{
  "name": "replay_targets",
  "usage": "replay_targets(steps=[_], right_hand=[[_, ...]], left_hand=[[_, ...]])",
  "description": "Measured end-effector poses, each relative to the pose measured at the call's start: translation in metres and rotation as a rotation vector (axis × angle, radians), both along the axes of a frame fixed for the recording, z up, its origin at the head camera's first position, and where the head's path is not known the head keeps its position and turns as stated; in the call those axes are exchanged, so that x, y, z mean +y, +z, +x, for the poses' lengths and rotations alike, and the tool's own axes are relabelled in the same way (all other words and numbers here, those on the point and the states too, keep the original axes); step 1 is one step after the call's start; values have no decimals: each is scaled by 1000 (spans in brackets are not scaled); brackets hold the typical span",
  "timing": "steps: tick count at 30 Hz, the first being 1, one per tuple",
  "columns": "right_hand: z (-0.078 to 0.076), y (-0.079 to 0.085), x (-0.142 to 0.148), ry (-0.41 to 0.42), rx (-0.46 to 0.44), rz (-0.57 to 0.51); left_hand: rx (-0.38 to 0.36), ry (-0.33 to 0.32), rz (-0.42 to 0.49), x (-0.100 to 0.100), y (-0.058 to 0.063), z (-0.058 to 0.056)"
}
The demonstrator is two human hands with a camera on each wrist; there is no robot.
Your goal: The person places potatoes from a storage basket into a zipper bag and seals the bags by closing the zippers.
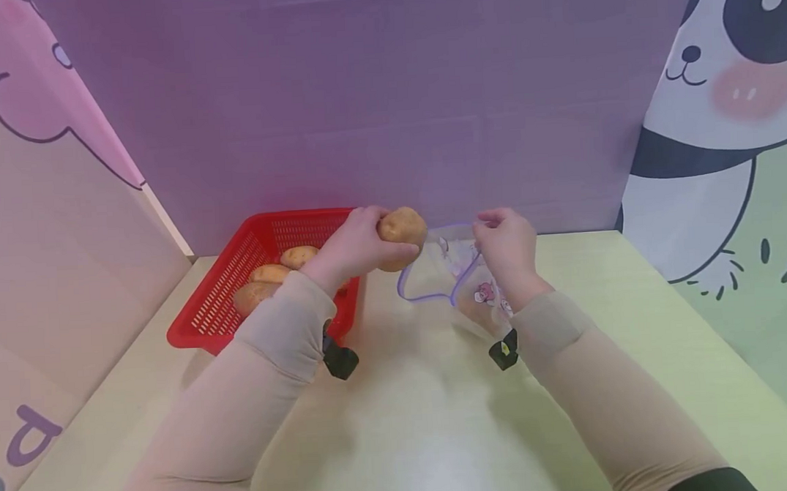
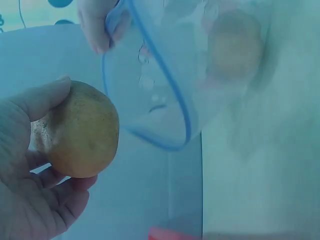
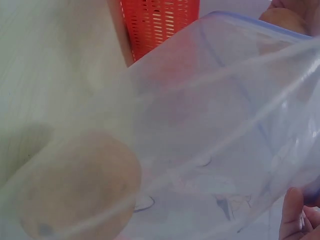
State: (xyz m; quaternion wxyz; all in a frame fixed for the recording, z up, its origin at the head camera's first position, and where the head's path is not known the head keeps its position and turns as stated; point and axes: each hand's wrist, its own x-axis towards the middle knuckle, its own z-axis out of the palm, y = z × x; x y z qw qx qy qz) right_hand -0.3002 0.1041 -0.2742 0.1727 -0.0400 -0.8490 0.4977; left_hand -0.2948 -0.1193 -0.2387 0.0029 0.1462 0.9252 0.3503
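Observation:
My left hand point(image 1: 360, 241) grips a potato point(image 1: 402, 230) between thumb and fingers, beside the mouth of a clear plastic bag. That bag point(image 2: 200, 107) has a blue-purple rim, which stands open toward the held potato in the left wrist view. At the rim's far side, my right hand point(image 1: 509, 251) pinches the bag's edge. Inside the bag another potato point(image 3: 82, 185) shows through the film at the bottom. Small pink cartoon prints point(image 1: 484, 293) mark the bag's side.
A red perforated basket point(image 1: 199, 323) stands on the left of the table, with several potatoes point(image 1: 269, 274) in it. Behind the table rises a purple backdrop point(image 1: 393, 92). Black wrist cameras point(image 1: 340, 359) hang under both forearms.

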Motion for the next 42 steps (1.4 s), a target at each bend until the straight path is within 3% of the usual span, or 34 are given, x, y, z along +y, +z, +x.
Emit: replay_targets(steps=[3,9,14,19,27,33,39,42], right_hand=[[0,0,0,-5,-4,-7],[0,-1,1,0,-9,-19],[1,-1,0,16,-13,-45],[2,0,-3,24,-7,-69],[4,2,-6,14,6,-70],[5,1,-7,26,9,-63],[5,1,-6,31,-2,-83],[5,1,-6,31,-5,-95]], left_hand=[[-19,-25,-26,11,0,0],[-69,5,-129,30,1,0],[-150,3,-151,43,-2,-5],[-227,-11,-137,56,-8,-11],[-236,-11,-179,70,-24,-20],[-269,-41,-64,73,-31,-21],[-381,-116,69,75,-37,-23],[-417,-152,85,75,-38,-24]])
